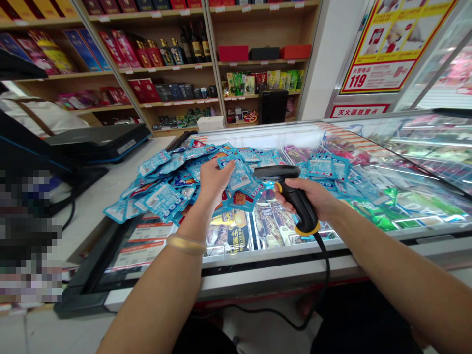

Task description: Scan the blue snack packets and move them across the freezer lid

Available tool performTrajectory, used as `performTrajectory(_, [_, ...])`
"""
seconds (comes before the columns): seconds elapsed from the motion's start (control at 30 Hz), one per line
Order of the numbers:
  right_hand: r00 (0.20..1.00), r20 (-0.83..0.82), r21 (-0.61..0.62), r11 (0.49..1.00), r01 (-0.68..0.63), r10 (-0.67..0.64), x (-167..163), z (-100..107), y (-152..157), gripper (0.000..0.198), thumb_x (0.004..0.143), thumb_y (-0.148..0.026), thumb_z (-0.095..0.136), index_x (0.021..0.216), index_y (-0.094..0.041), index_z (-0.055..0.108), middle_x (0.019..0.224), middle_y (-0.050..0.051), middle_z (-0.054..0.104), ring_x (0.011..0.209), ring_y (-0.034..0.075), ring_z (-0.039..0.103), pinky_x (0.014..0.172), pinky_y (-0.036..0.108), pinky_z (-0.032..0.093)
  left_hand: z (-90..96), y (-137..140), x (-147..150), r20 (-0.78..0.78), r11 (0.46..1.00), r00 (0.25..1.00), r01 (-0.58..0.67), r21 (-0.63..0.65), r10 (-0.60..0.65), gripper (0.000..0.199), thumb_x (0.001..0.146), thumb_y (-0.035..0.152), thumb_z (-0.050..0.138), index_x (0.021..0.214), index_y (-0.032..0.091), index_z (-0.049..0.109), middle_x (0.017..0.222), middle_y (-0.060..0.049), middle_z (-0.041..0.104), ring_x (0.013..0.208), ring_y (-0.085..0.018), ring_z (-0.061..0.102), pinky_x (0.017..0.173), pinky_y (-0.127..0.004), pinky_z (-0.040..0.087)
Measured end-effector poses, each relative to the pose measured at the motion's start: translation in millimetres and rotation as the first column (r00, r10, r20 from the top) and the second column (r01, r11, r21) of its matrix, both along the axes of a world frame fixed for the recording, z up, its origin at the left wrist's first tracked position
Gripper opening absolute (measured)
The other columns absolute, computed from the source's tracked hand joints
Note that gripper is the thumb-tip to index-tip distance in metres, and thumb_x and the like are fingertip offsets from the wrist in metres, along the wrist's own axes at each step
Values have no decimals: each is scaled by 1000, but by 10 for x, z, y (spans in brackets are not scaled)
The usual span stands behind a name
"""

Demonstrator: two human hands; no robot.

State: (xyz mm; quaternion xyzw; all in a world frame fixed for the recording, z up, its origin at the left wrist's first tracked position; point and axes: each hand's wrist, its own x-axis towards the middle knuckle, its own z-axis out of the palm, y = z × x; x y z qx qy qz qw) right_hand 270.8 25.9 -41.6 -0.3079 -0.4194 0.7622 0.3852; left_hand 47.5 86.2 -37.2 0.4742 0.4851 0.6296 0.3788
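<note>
My left hand (216,179) pinches the edge of a blue snack packet (238,176), its barcode side turned up, above a heap of similar packets. Wrapped round the grip of a black and yellow barcode scanner (295,196) is my right hand (313,196). The scanner's head points left at the packet, a short gap away. Under and left of my left hand spreads the packet heap (165,196), lying on the glass top of a freezer. Behind and right of the scanner, a second group of blue packets (324,167) rests on the glass.
The freezer (280,263) holds bagged frozen goods below its glass. From the scanner a black cable (326,275) hangs over the front edge. At left stand a counter (121,172) and a dark flat device (99,140). Stocked shelves (165,66) line the back.
</note>
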Motion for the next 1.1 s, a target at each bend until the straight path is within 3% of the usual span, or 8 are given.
performTrajectory(0.2, [1000, -5, -12, 1000, -10, 10, -10, 0, 1, 23, 75, -36, 69, 81, -15, 62, 69, 3, 63, 49, 10, 52, 44, 20, 45, -25, 8, -7, -20, 1000, 1000, -10, 4, 10, 22, 61, 33, 71, 73, 15, 70, 60, 1, 64, 55, -13, 56, 53, -23, 44])
performTrajectory(0.43, [987, -104, -18, 992, 124, -125, 135, 86, 19, 21, 77, -34, 64, 83, -15, 61, 67, 3, 60, 51, 10, 51, 45, 20, 44, 141, -38, 187, 3, 993, 1000, -12, -117, 13, 35, 63, 31, 78, 94, 16, 68, 58, 7, 50, 50, -9, 51, 52, -23, 46])
performTrajectory(0.6, [926, -171, 4, 939, 343, -337, 653, 195, -38, 18, 78, -32, 60, 85, -15, 61, 67, 3, 58, 51, 10, 48, 43, 19, 42, 350, 2, 731, -35, 974, 990, 130, -184, -139, 37, 71, 17, 76, 106, 16, 62, 69, 4, 54, 58, -9, 58, 65, -29, 55])
performTrajectory(0.73, [854, -205, -29, 875, 484, -479, 1109, 171, -112, 18, 77, -30, 59, 84, -13, 61, 67, 4, 57, 51, 9, 46, 43, 18, 42, 339, 98, 1321, -154, 958, 958, 211, -193, -242, 43, 80, 21, 70, 120, 15, 57, 88, -5, 64, 74, -14, 66, 72, -31, 58])
performTrajectory(0.83, [805, -210, -87, 831, 549, -554, 1322, 98, -175, 18, 76, -29, 57, 84, -13, 60, 66, 4, 56, 51, 9, 46, 42, 17, 42, 225, 134, 1652, -456, 950, 835, 251, -184, -309, 59, 78, 33, 72, 131, 15, 53, 118, -15, 65, 108, -26, 65, 93, -38, 53])
performTrajectory(0.9, [786, -209, -126, 813, 568, -582, 1395, 45, -207, 18, 76, -29, 56, 83, -13, 60, 66, 4, 55, 50, 9, 46, 42, 17, 41, 132, 119, 1781, -681, 935, 645, 302, -187, -345, 69, 74, 39, 76, 134, 13, 53, 135, -20, 58, 130, -33, 51, 107, -42, 42])
performTrajectory(0.97, [778, -207, -153, 805, 574, -594, 1429, 1, -222, 18, 76, -29, 55, 83, -12, 60, 65, 4, 54, 50, 9, 46, 42, 17, 41, 54, 84, 1852, -796, 916, 482, 337, -216, -365, 74, 75, 44, 73, 139, 13, 50, 145, -21, 50, 140, -36, 40, 114, -44, 34])
performTrajectory(1.1, [772, -215, -157, 801, 578, -599, 1440, -44, -206, 19, 76, -29, 57, 83, -13, 60, 66, 4, 54, 50, 9, 46, 42, 17, 41, -8, 39, 1924, -837, 913, 402, 322, -251, -371, 78, 82, 48, 64, 148, 17, 38, 152, -20, 42, 146, -36, 30, 115, -46, 32])
